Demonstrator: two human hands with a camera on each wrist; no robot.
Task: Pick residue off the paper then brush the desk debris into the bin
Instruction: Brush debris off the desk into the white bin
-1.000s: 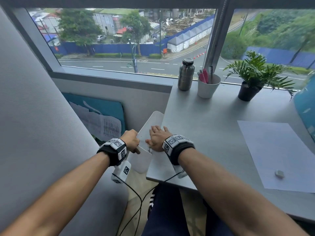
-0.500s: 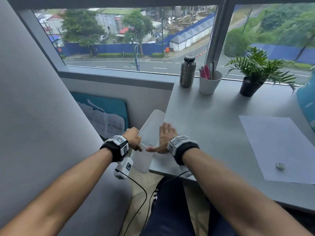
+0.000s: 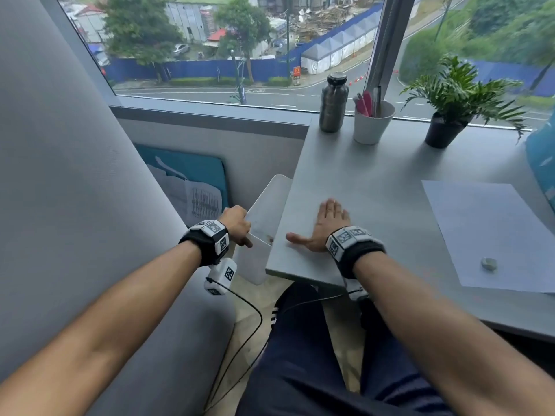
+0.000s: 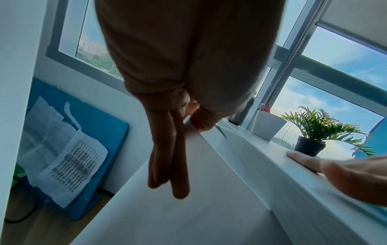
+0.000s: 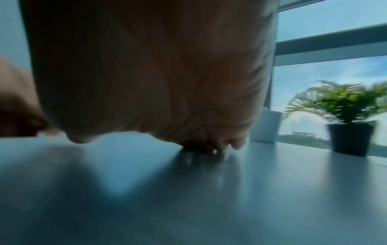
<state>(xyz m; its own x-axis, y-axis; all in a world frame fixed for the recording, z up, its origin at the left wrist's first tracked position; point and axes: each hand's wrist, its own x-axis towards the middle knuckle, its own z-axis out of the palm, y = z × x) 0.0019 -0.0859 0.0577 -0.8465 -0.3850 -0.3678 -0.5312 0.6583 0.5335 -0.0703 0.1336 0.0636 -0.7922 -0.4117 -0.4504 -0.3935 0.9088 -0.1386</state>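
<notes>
A white bin [image 3: 264,211] is held against the left edge of the grey desk [image 3: 375,163]. My left hand [image 3: 237,225] grips the bin's near rim, thumb inside and fingers down its outer wall [image 4: 167,165]. Dark specks of debris [image 3: 269,239] lie inside the bin by the desk edge. My right hand [image 3: 326,225] lies flat and open on the desk near that edge, fingers pointing away, thumb spread toward the bin. A white sheet of paper [image 3: 492,235] lies at the right with a small grey eraser [image 3: 489,263] on it.
At the back of the desk stand a steel bottle [image 3: 333,103], a white pen cup [image 3: 372,123] and a potted plant [image 3: 447,115]. A blue folder with printed papers [image 3: 192,190] leans on the wall left of the bin. A grey partition [image 3: 60,175] bounds the left.
My right hand has drawn back from over the bin's rim to the right onto the desk and flattened. The left hand keeps its grip on the bin.
</notes>
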